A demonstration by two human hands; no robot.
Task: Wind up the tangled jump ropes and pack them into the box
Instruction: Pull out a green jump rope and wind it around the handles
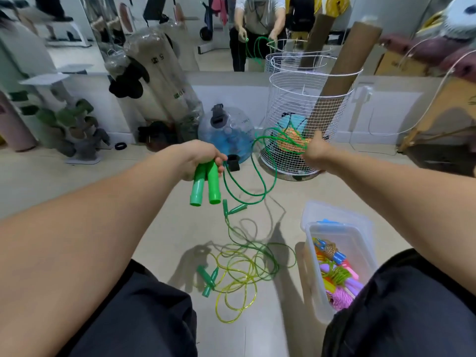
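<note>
I see the clear box point(342, 229) on the floor low at the right, nearer my right hand point(317, 148), with wound ropes already inside, and a loose yellow-green rope point(239, 269) lying tangled on the floor between my knees. My left hand point(198, 157) grips both green handles point(206, 184) together, pointing down. The green rope point(257, 191) runs from them rightward in loops to my right hand, which seems to pinch it.

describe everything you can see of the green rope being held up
The green rope is a thin, glossy, plastic-looking cord with two bright green tube handles. The left hand grips both handles side by side, their open ends pointing down. The cord hangs in slack loops above the floor and rises to the right hand, which holds it up.
</note>
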